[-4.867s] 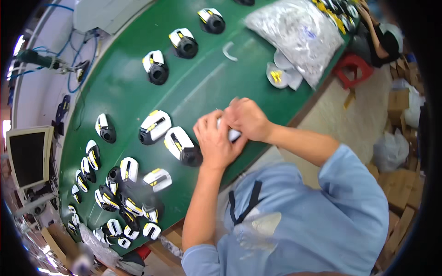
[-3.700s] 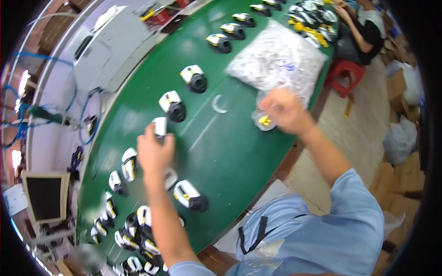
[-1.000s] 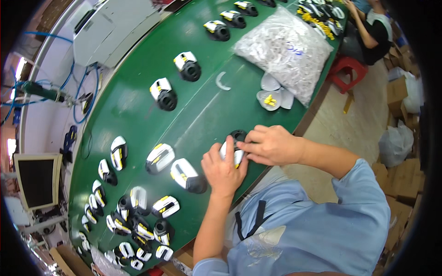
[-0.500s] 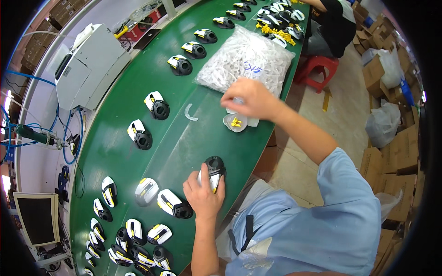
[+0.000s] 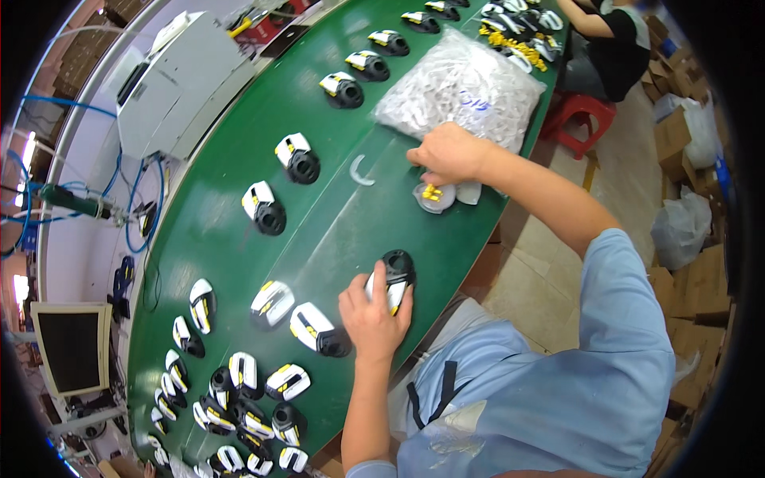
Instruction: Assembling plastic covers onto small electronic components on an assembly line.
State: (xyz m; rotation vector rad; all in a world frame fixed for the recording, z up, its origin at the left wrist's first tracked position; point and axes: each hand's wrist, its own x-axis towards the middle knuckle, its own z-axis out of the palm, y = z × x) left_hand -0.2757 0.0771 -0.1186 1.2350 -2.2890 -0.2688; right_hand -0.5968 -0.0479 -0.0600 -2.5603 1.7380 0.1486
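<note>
My left hand (image 5: 373, 319) is closed around a white-and-black plastic housing (image 5: 398, 267) with yellow trim, which lies on the green table. The housing's black round end sticks out past my fingers. My right hand (image 5: 453, 155) is over a small translucent dish (image 5: 434, 207) that contains tiny yellow parts (image 5: 431, 193). Its fingers are curled and the thumb reaches down beside those parts; whatever the fingertips may hold is hidden. A clear curved strip (image 5: 361, 170) lies to the left of the dish. Another similar housing (image 5: 315, 328) rests just left of my left hand.
A big clear bag of pale plastic parts (image 5: 458, 95) sits beyond my right hand. Similar housings (image 5: 343, 89) form a line along the table, with a cluster (image 5: 243, 414) at near left. Another person (image 5: 610, 48) is at far right, by a red stool (image 5: 578, 123).
The whole view has shifted, so the table things appear further right and higher. My right hand's fingers have turned down toward the dish. My left hand keeps its hold on the housing.
</note>
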